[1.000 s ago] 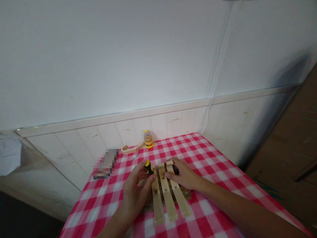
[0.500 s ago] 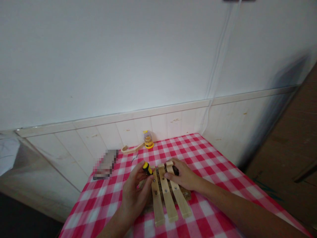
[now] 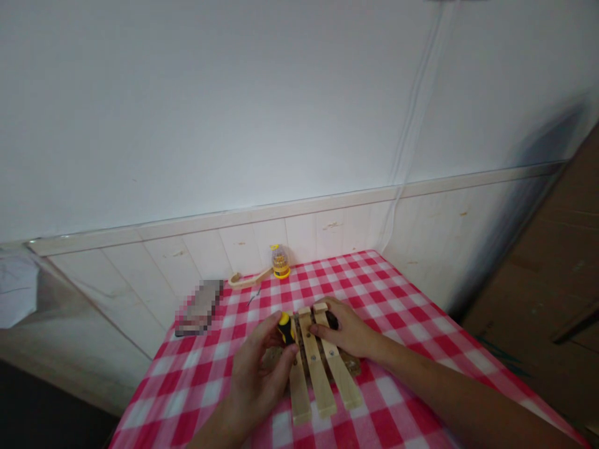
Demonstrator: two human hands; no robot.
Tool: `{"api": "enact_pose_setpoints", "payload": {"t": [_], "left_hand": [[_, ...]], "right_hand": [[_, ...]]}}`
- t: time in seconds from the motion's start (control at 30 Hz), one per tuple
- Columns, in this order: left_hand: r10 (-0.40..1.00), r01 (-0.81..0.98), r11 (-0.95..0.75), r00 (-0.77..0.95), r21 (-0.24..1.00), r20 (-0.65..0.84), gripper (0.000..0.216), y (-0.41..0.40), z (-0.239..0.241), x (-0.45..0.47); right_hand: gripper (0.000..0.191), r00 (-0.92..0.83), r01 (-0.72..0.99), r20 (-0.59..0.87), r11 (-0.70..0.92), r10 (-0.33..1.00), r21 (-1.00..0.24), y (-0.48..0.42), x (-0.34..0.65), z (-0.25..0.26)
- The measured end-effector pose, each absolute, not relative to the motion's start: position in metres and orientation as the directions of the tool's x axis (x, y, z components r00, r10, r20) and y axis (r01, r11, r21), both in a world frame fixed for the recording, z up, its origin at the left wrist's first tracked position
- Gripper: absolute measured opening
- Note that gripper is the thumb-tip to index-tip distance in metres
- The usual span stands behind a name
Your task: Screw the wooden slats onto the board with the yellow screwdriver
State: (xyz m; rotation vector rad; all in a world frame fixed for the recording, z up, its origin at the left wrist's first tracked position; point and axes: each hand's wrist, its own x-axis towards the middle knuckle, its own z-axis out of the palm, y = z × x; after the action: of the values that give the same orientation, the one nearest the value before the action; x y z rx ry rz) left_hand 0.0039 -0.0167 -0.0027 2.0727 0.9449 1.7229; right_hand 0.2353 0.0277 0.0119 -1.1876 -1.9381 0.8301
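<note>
My left hand (image 3: 257, 373) is closed around the yellow and black handle of a short screwdriver (image 3: 286, 329). The handle stands over the leftmost of three pale wooden slats (image 3: 322, 386); its tip is hidden. Screw heads show on the middle and right slats, which fan out toward me. Beneath the slats lies a darker wooden piece (image 3: 352, 363), partly covered. My right hand (image 3: 349, 332) grips the far end of the slats from the right, thumb on top and fingers curled behind the end.
A red and white checked cloth (image 3: 388, 312) covers the table. Along the wall stand a yellow-capped container (image 3: 281, 262) and a curved wooden piece (image 3: 246, 280). A small thin dark item (image 3: 253, 297) lies before them, and a blurred-out flat object (image 3: 200, 308) at left.
My left hand has brought the screwdriver slightly right and down, and its handle now stands more upright over the left slat. My right hand keeps its hold.
</note>
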Motion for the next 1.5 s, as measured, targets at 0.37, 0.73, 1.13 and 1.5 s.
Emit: {"api": "enact_pose_setpoints", "payload": {"t": [0.37,0.73,1.13,1.5], "left_hand": [[0.669,0.283,-0.733,0.137,0.619,0.73,0.056,-0.014,-0.006,-0.002],[0.71,0.172,-0.703,0.224,0.69,0.667,0.058,-0.018,0.003,-0.001],[0.644,0.243,-0.761,0.173,0.601,0.745,0.057,-0.012,0.001,-0.003],[0.73,0.277,-0.673,0.103,0.685,0.676,0.051,-0.015,-0.004,-0.001]], "right_hand": [[0.018,-0.331,0.471,0.221,0.364,0.917,-0.804,0.028,0.235,0.014],[0.016,-0.336,0.475,0.233,0.377,0.913,-0.795,0.028,0.235,0.014],[0.019,-0.341,0.458,0.226,0.372,0.912,-0.807,0.029,0.235,0.012],[0.018,-0.342,0.469,0.238,0.384,0.909,-0.795,0.028,0.236,0.013]]}}
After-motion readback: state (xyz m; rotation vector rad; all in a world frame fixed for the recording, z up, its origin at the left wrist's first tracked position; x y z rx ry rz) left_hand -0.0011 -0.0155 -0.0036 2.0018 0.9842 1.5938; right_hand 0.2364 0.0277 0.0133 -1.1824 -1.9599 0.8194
